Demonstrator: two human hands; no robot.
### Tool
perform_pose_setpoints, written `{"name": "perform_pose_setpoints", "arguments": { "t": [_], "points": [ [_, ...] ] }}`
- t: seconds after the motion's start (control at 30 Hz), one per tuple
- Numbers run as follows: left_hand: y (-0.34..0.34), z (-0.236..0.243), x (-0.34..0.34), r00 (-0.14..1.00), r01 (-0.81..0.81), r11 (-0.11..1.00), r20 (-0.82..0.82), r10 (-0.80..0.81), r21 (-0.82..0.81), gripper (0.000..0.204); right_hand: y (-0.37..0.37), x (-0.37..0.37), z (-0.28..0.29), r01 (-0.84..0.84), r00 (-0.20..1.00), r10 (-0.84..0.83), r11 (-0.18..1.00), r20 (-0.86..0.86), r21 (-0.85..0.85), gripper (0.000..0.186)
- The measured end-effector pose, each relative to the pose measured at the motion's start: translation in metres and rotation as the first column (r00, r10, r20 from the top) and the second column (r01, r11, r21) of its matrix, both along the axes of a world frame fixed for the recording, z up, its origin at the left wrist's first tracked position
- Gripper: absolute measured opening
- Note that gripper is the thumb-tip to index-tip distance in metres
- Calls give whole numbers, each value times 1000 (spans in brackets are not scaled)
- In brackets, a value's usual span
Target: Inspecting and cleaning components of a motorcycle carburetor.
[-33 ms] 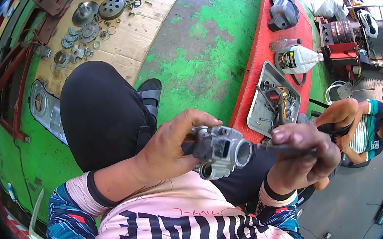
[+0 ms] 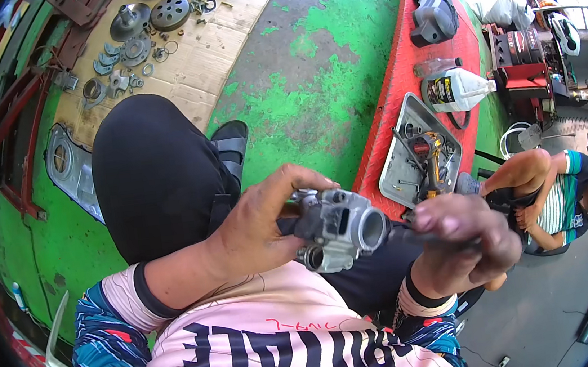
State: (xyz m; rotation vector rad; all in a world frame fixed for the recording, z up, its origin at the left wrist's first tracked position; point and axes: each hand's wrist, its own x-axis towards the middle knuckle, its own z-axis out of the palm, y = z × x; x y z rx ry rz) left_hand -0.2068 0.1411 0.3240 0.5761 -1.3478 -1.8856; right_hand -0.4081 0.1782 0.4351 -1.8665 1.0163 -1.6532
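A perforated disc lies well in from the right edge of the cardboard sheet. The left hand grasps a metal throttle body in its fingers above the lap; a firm hold clear of its bore should serve best. Just beside that, a slim dark item, too blurred to name, seems gripped in the bent fingers of the right hand; light pressure looks wise.

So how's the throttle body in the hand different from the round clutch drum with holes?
The throttle body is gripped in the left hand, while the clutch drum lies on the cardboard. The throttle body is chunky and uneven; the clutch drum is round. The throttle body shows one big round opening, the clutch drum several small holes. Both look like grey metal.
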Motion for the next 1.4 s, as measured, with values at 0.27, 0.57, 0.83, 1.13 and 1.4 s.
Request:
{"name": "perform_pose_setpoints", "arguments": {
  "t": [0.27,0.57,0.83,1.13,1.4],
  "points": [
    [-3,-7,2,990,-64,990,-118,79,124,65,-1,-9,5,-157,966,174,983,-192,100,22],
    [-5,-10,4,989,-60,994,-131,72,96,66,2,-8,-7,31,994,-10,981,-113,191,14],
    [-6,-8,5,990,-97,994,-98,100,43,66,-3,-10,-6,-11,982,52,974,-181,225,14],
    [-5,-9,3,985,-171,985,31,171,-16,62,-5,-26,-3,10,930,81,970,-360,244,38],
    [-7,-9,3,980,-187,982,56,189,-26,58,2,-13,-9,90,961,-9,956,-277,281,46]
  ]
}}
